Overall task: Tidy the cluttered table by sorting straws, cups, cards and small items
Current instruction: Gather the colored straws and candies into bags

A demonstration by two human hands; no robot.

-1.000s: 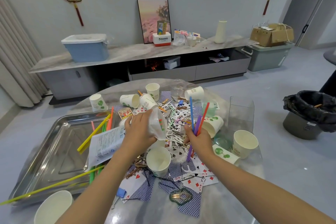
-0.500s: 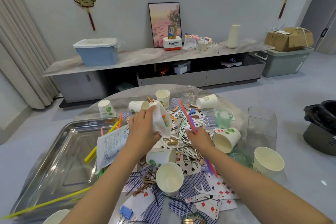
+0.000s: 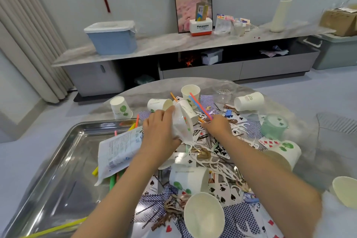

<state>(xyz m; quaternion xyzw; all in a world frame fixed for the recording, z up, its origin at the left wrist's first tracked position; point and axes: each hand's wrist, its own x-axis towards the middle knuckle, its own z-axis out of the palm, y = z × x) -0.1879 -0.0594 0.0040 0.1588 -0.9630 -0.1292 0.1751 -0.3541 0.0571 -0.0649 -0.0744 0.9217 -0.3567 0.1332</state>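
Observation:
My left hand (image 3: 160,131) grips a clear plastic bag (image 3: 181,125) over the middle of the round table (image 3: 301,129). My right hand (image 3: 217,126) holds a bunch of coloured straws (image 3: 200,106), red, blue and purple, that slant up to the left beside the bag's mouth. Playing cards (image 3: 222,189), white floss picks and hair pins lie heaped under both arms. Several paper cups lie about, one upright at the back (image 3: 190,92) and one near me (image 3: 203,214). More straws (image 3: 113,179) lie under a printed packet (image 3: 119,150) on the steel tray's edge.
A steel tray (image 3: 58,170) fills the left side. A green cup (image 3: 274,125) and a clear jar (image 3: 224,91) stand on the right and far side. Behind the table runs a low cabinet (image 3: 193,44) with a blue box (image 3: 112,37).
My right hand has tipped the straws from upright to slanting left and carried them forward to the bag. The camera has moved closer and turned left.

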